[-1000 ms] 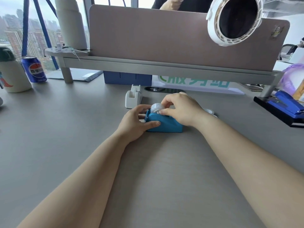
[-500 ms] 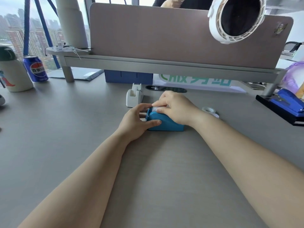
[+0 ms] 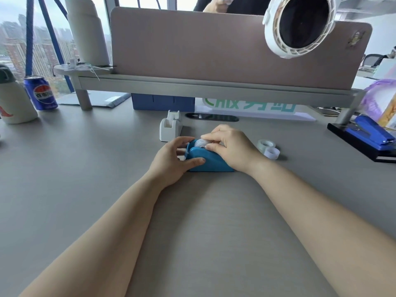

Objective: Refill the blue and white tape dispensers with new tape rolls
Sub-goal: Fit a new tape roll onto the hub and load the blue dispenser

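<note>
Blue dispenser (image 3: 214, 162) — white dispenser (image 3: 170, 130) behind, spare rolls (image 3: 271, 152) right.

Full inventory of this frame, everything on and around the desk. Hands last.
blue tape dispenser: 1, blue, desk centre, between the hands
tape roll: 1, whitish, in the top of the blue tape dispenser
white tape dispenser: 1, white, just behind the blue one
spare tape rolls: 2, clear, side by side right of the right hand
soda can: 1, blue, far left
bottle: 1, cream with green lid, left edge
stapler: 1, blue, on black tray, right edge
fan: 1, white, top right
divider: 1, pinkish-brown, back of desk
desk: 1, grey
left hand: grips the blue tape dispenser's front end
right hand: fingers curled on the tape roll
</note>
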